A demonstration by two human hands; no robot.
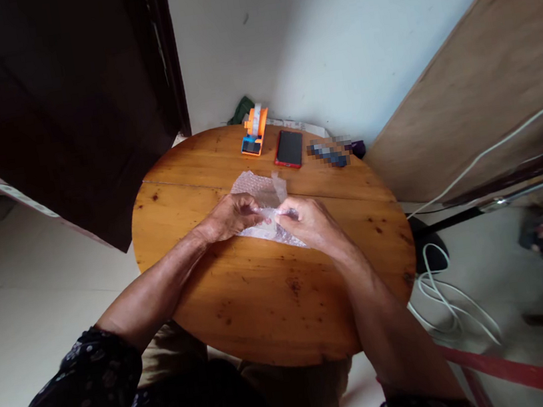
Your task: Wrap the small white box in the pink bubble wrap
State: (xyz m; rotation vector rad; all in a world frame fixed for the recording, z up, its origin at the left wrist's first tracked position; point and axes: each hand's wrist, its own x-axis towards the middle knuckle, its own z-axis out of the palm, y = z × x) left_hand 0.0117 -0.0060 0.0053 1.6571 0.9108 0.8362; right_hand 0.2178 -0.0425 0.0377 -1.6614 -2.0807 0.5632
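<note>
Left hand (237, 216) and right hand (308, 221) each pinch bubble wrap (252, 187) on a wooden table (259, 299), seemingly light, soft, slippery, best held by its edges

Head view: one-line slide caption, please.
Left hand and right hand pinch bubble wrap over a wooden table, tape dispenser beyond.

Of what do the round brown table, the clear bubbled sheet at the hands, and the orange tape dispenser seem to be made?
Round brown table: likely varnished wood, showing knots, grain and a sheen. Clear bubbled sheet: apparently thin plastic bubble wrap, being translucent and dimpled. Orange tape dispenser: probably smooth moulded plastic, judging by its bright, solid colour.
</note>
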